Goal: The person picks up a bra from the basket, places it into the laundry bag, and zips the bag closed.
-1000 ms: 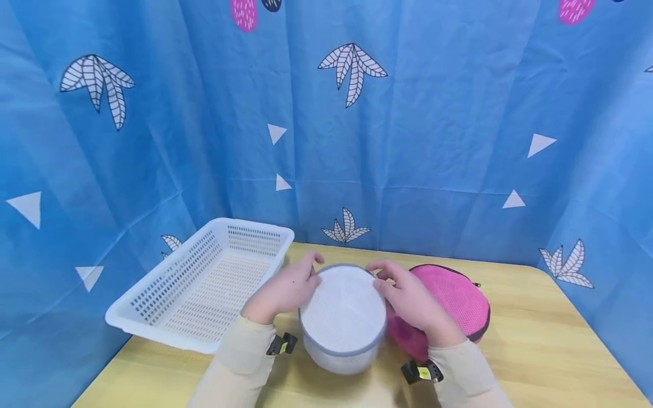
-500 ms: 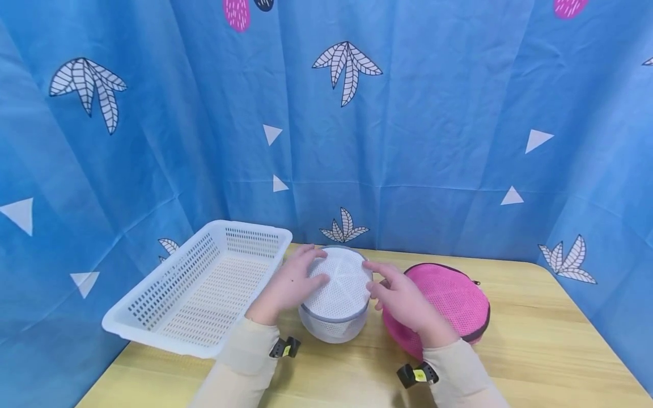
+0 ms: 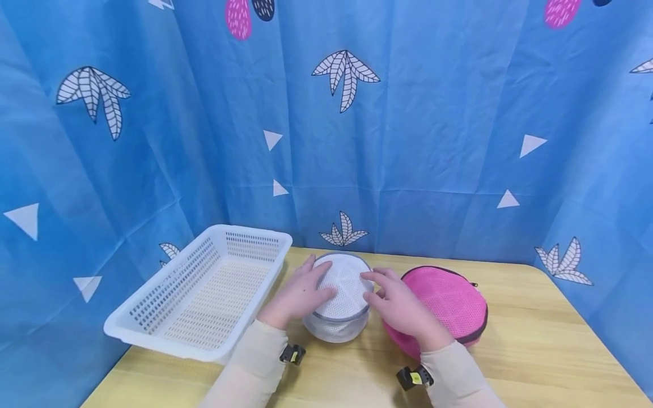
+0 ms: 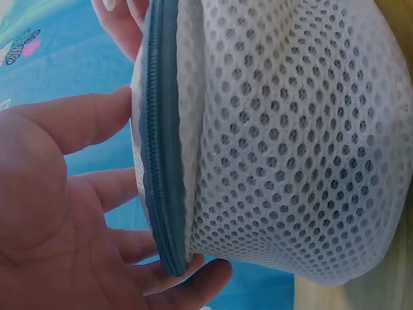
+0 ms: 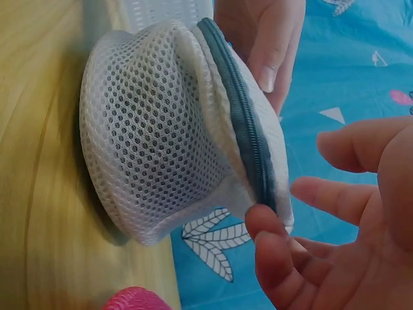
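A round white mesh laundry bag [image 3: 340,309] with a grey-blue zipper [image 5: 248,129] round its top stands upright on the table. My left hand [image 3: 301,292] rests on the left of its top with fingers spread. In the left wrist view its thumb touches the top, and other fingers reach around the zipped edge. My right hand [image 3: 400,303] is at the bag's right side. Some of its loosely bent fingers touch the zipped edge in the right wrist view, while its thumb stands apart. Close beside the right hand lies a pink mesh bag [image 3: 449,294] with dark trim.
On the left stands a white plastic basket [image 3: 285,241] with slotted walls. The wooden table [image 3: 551,340] ends at a blue patterned curtain [image 3: 433,141] behind and at both sides.
The white mesh bag has shifted away from me and looks smaller than one second ago. Both hands went with it, and the left now lies farther over its top.
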The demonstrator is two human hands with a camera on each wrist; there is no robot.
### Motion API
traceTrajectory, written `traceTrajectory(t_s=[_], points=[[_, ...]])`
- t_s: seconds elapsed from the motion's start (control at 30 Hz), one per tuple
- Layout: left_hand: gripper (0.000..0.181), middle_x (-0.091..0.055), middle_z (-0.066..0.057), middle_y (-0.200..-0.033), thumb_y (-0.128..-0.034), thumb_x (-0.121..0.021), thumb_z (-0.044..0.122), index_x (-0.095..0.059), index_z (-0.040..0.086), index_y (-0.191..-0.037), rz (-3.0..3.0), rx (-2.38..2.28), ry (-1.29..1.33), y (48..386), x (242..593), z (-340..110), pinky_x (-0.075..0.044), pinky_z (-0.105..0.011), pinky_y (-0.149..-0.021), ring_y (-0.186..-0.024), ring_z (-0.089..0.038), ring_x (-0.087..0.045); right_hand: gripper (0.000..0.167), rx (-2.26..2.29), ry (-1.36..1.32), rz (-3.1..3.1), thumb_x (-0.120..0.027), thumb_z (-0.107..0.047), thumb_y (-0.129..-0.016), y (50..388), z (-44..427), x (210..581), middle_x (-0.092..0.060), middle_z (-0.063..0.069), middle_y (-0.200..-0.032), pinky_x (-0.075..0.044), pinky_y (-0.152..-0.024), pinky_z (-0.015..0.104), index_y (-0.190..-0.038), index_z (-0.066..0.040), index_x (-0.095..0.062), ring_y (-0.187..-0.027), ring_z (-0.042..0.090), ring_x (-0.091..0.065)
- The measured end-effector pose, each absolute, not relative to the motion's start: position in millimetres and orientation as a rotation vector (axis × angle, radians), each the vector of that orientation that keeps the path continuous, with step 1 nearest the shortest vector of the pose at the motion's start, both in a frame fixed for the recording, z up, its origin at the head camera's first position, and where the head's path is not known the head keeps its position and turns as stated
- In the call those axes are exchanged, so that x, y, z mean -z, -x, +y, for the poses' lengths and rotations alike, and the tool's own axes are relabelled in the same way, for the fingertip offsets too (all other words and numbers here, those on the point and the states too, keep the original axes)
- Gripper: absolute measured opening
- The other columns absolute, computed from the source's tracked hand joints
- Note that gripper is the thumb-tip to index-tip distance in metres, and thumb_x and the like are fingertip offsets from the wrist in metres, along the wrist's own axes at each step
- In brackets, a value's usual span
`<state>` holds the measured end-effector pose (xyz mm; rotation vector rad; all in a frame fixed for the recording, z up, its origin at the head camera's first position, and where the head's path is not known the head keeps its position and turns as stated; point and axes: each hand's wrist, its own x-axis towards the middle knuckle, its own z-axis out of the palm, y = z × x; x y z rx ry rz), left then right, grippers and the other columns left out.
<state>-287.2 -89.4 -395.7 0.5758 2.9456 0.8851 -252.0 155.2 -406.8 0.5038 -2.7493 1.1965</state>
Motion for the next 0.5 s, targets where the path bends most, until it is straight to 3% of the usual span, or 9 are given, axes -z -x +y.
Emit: traceTrajectory(t_s=[0.2, 0.33, 0.5], points=[[0.069, -0.017, -0.020, -0.165, -0.0937, -0.067, 0.045, -0.044, 0.021, -0.154, 2.967, -0.910, -0.582, 288.2, 397.6, -92.2, -0.022, -0.064, -0.114, -0.150, -0.040, -0.020, 0.042, -1.142, -0.511, -2.684, -0.068, -0.023, -0.098, 255.9, 157.1, 404.8, -0.039, 0.017, -0.153, -0.053, -0.074, 0.035, -0.138, -0.015, -0.061, -0.087, 0.012, -0.062], [0.070, -0.017, -0.022, -0.165, -0.0932, -0.067, 0.046, -0.044, 0.020, -0.154, 2.981, -0.889, -0.625, 287.8, 397.3, -89.6, -0.020, -0.064, -0.114, -0.150, -0.041, -0.020, 0.042, -1.033, -0.495, -2.622, -0.068, -0.021, -0.097, 255.4, 168.6, 397.1, -0.040, 0.016, -0.153, -0.053, -0.083, 0.045, -0.138, -0.012, -0.062, -0.096, 0.021, -0.064], [0.067, -0.016, -0.020, -0.165, -0.0941, -0.068, 0.042, -0.046, 0.019, -0.153, 3.043, -0.900, -0.666, 278.7, 394.7, -90.2, -0.018, -0.063, -0.115, -0.151, -0.040, -0.017, 0.046, -0.846, -0.385, -2.586, -0.064, -0.023, -0.097, 249.5, 195.6, 391.1, -0.036, 0.016, -0.156, -0.039, -0.102, 0.064, -0.142, -0.014, -0.059, -0.130, 0.041, -0.047]])
